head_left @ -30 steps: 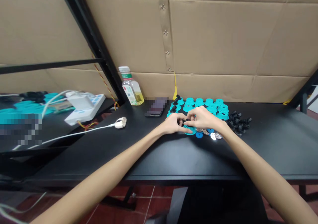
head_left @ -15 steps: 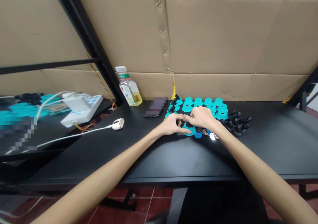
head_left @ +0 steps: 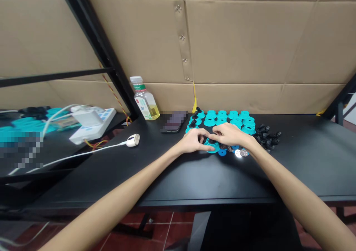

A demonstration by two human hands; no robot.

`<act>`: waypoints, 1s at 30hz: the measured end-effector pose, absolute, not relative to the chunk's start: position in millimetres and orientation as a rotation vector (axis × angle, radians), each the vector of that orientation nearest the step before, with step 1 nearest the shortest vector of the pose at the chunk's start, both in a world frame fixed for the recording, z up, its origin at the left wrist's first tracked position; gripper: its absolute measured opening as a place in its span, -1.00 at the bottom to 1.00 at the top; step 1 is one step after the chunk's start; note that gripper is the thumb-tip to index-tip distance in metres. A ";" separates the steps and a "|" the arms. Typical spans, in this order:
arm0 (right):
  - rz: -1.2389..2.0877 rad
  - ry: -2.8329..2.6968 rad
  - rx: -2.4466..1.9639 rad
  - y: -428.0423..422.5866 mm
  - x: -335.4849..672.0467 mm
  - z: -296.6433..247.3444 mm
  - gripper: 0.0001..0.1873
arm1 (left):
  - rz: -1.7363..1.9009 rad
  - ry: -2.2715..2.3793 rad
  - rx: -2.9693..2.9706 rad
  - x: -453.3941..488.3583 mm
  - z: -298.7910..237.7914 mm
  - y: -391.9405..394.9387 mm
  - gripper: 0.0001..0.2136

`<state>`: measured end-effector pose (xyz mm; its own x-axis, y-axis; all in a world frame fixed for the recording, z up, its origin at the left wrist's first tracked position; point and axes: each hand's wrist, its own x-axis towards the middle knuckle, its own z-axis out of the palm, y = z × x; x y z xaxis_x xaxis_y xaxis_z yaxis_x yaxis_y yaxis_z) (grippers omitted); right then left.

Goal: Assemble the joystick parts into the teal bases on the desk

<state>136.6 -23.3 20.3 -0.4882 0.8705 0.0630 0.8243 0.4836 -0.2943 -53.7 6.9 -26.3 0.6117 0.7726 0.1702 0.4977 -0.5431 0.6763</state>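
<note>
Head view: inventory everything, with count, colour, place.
table: one, black, centre
cardboard wall: one, brown, behind table
frame bars: several, black, both sides
front piece: one, teal and black, centre
teal parts: many, teal, behind, far left
black parts: many, black, mostly right
discs: at least four, blue and silver, front
bottle: one, clear, back left
phone: one, dark, right of bottle
cable: one, white, left
power strip: one, white, far left
yellow strip: one, yellow, rear
floor tiles: several, red, below
left hand: one, bare, at front piece
right hand: one, bare, beside left hand
</note>
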 end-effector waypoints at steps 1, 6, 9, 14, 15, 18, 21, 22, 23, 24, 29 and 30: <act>0.306 -2.517 -1.480 -23.9 136.5 19.8 -0.56 | 0.617 1.000 2.258 -53.7 -26.3 7.2 -0.53; 0.220 -2.507 -1.497 -27.9 139.7 18.8 -0.51 | 0.595 1.004 2.256 -54.9 -26.3 8.4 -0.53; 0.219 -2.501 -1.451 -29.8 140.0 19.0 -0.63 | 0.603 0.950 2.243 -56.0 -26.1 8.7 -0.55; 0.165 -2.529 -1.404 -30.4 135.5 15.8 -0.59 | 0.646 0.893 2.245 -56.4 -24.8 7.3 -0.63; 0.153 -2.524 -1.409 -30.3 134.8 14.6 -0.58 | 0.662 0.880 2.249 -56.2 -24.6 6.8 -0.64; 0.110 -2.496 -1.440 -30.4 134.2 11.6 -0.52 | 0.712 0.862 2.266 -55.2 -24.7 5.3 -0.67; 0.111 -2.461 -1.443 -30.7 136.0 12.8 -0.49 | 0.763 0.874 2.251 -54.8 -22.6 3.9 -0.66; 0.118 -2.441 -1.441 -30.6 136.9 14.7 -0.48 | 0.782 0.869 2.241 -55.3 -20.5 3.4 -0.65; 0.119 -2.415 -1.442 -30.3 137.9 17.1 -0.46 | 0.804 0.866 2.229 -56.2 -17.7 3.0 -0.63; 0.113 -2.385 -1.445 -29.6 138.8 20.1 -0.45 | 0.834 0.869 2.218 -57.6 -14.3 2.8 -0.61; -0.019 -2.191 -1.556 -16.5 137.4 33.9 -0.44 | 1.173 1.059 2.138 -71.7 1.0 7.5 -0.57; -0.047 -2.159 -1.600 -11.9 135.1 34.9 -0.44 | 1.246 1.107 2.136 -75.1 1.9 9.8 -0.60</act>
